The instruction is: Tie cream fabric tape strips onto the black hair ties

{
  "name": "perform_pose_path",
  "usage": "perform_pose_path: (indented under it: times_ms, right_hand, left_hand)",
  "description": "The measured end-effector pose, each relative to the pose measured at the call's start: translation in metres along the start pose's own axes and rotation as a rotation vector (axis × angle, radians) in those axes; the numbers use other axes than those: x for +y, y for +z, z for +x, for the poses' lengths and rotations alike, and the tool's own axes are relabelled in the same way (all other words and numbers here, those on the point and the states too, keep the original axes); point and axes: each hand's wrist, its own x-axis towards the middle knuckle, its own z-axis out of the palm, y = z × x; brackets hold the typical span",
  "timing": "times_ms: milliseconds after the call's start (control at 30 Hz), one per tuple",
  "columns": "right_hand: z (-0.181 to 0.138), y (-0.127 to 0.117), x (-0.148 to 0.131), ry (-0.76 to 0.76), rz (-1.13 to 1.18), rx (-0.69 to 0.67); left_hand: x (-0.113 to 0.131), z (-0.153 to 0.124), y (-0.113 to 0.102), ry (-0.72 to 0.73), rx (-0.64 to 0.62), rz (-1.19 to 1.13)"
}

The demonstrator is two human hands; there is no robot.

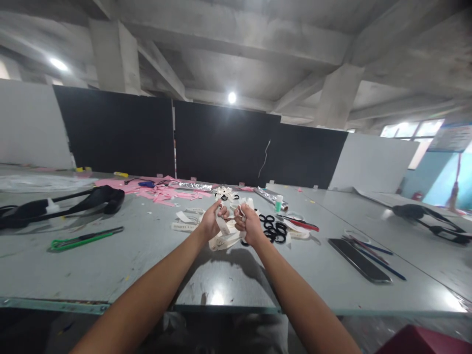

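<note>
My left hand (214, 221) is closed on a cream ribbon (222, 226), whose end hangs down beside the fingers. Close by on the right, my right hand (250, 225) pinches cream ribbon too; whether it is the same strip I cannot tell. Beneath and between the hands lies a loose heap of cream ribbon (223, 242). More printed ribbon strips (184, 226) are spread left of my left hand. Several black rings, like hair ties (271, 228), lie just right of my right hand. Behind the hands sits a small pile of cream ribbon pieces with black rings (223, 192).
A green cutter (83, 239) and black straps (105, 196) lie left. Pink scraps (162, 191) are farther back. On the right are red-handled scissors (300, 223), a green-labelled bottle (279, 203), a dark phone-like slab (359, 260) and pens (383, 260). Black panels (221, 142) stand behind.
</note>
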Motion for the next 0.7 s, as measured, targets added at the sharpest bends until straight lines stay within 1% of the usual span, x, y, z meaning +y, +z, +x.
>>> perform_pose_path:
  times_ms: [100,167,233,333,400,500,700]
  right_hand:
    - [0.0013,-0.0041,0.0006,-0.028,0.034,0.051]
    - [0.0015,-0.0056,-0.0007,-0.014,0.078,0.059]
    - [0.0008,-0.0053,-0.0023,0.013,0.103,0.035]
    - [-0.0011,-0.0027,-0.0034,0.025,0.075,-0.036]
    - [-0.0016,-0.0014,-0.0024,0.015,0.048,-0.071]
    - [-0.0001,-0.0015,0.0011,-0.009,0.033,-0.082]
    - [0.0049,-0.0044,0.0051,-0.091,0.004,-0.018]
  left_hand:
    - [0.0024,0.0014,-0.0013,0.106,0.074,-0.022]
    - [0.0031,0.0021,-0.0025,0.119,0.105,-0.021]
    - [0.0033,0.0023,-0.0040,0.121,0.144,-0.009]
    - [0.0041,0.0021,-0.0057,0.137,0.198,0.017]
    - [0.0050,0.0019,-0.0064,0.140,0.203,0.026]
    - [0.0059,0.0023,-0.0071,0.133,0.172,0.019]
    - [0.0051,0.0049,-0.0062,0.138,0.136,0.058]
